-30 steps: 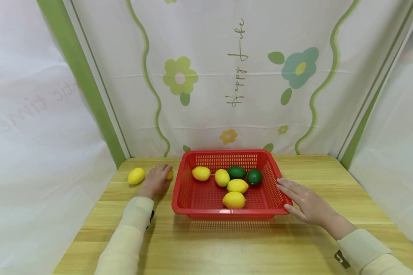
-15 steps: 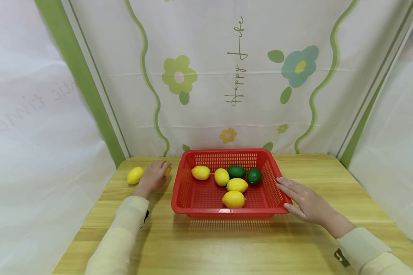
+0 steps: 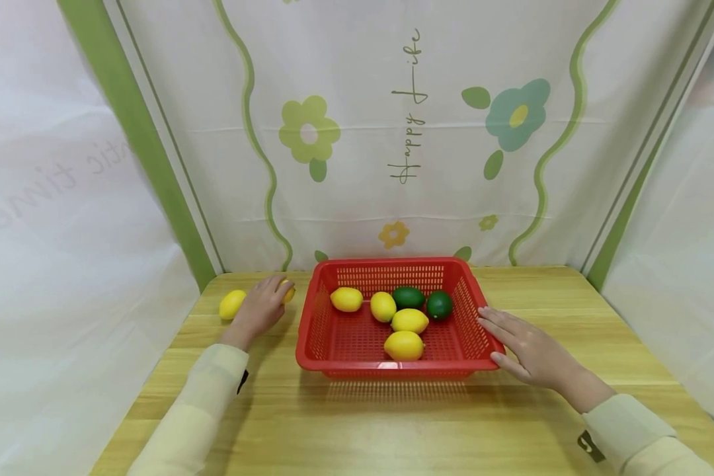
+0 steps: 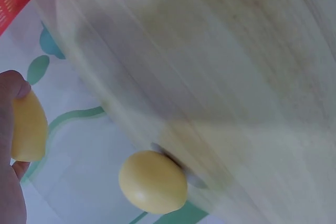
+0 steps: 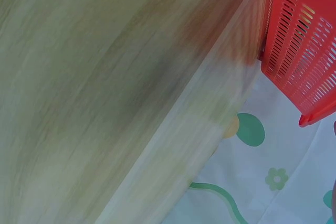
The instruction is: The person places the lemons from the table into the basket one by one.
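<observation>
My left hand (image 3: 258, 308) holds a yellow lemon (image 3: 288, 291) on the left of the table, just outside the basket. In the left wrist view the thumb and a finger show around that lemon (image 4: 30, 129). A second lemon (image 3: 232, 305) lies at the hand's left, partly overlapped by it. My right hand (image 3: 532, 349) rests its extended fingers on the right rim of a red plastic basket (image 3: 357, 365). Inside the basket are several lemons, one of them (image 3: 404, 346) near the front, and two dark green fruits (image 3: 408, 297).
The basket stands on a wood-grain table (image 3: 357, 430), close to the back. Behind it hangs a white curtain (image 3: 357, 198) printed with flowers, and similar sheets enclose both sides.
My left hand has shifted a little left, towards the lemon lying there, and the lemon in its grip has moved slightly left and back. The right hand and basket keep their place.
</observation>
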Motion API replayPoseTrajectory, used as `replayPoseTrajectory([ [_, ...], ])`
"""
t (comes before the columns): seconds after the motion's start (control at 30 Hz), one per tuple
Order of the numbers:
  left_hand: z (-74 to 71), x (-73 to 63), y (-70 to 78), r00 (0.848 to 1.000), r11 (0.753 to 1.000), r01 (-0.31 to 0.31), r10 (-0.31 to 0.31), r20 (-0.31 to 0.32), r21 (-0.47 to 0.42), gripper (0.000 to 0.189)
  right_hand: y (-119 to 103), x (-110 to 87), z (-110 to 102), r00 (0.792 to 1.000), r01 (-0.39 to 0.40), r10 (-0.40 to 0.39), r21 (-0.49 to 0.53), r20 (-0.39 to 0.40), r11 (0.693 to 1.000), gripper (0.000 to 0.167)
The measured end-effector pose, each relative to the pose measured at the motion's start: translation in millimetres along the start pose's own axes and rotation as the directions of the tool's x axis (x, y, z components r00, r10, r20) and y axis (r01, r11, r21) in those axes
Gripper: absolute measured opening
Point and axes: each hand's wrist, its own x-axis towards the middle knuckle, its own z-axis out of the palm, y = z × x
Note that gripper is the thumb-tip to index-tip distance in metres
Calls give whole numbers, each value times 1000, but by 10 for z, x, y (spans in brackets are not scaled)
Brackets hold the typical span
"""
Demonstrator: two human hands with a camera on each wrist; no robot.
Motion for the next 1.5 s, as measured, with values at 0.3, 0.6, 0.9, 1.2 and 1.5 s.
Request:
replayPoseTrajectory([
  [0.3,-92,13,-12,996,999,-47,49,-76,21,48,-7,-4,-7,1000,-15,15,0,18,1000,60],
  [0.6,-161,-5,-38,986,993,-105,112,-125,62,49,-1,-2,-2,1000,-8,7,9,10,1000,58],
  [0.9,-265,-8,-2,977,989,-127,139,-161,81,47,19,-13,29,1000,16,-16,4,-10,1000,62],
  [1.2,-345,7,31,976,988,-134,146,-160,83,41,23,-19,30,1000,15,-15,8,-10,1000,61],
  [1.5,-387,38,51,973,986,-154,164,-164,72,38,8,-4,2,1000,2,-2,3,4,1000,62],
])
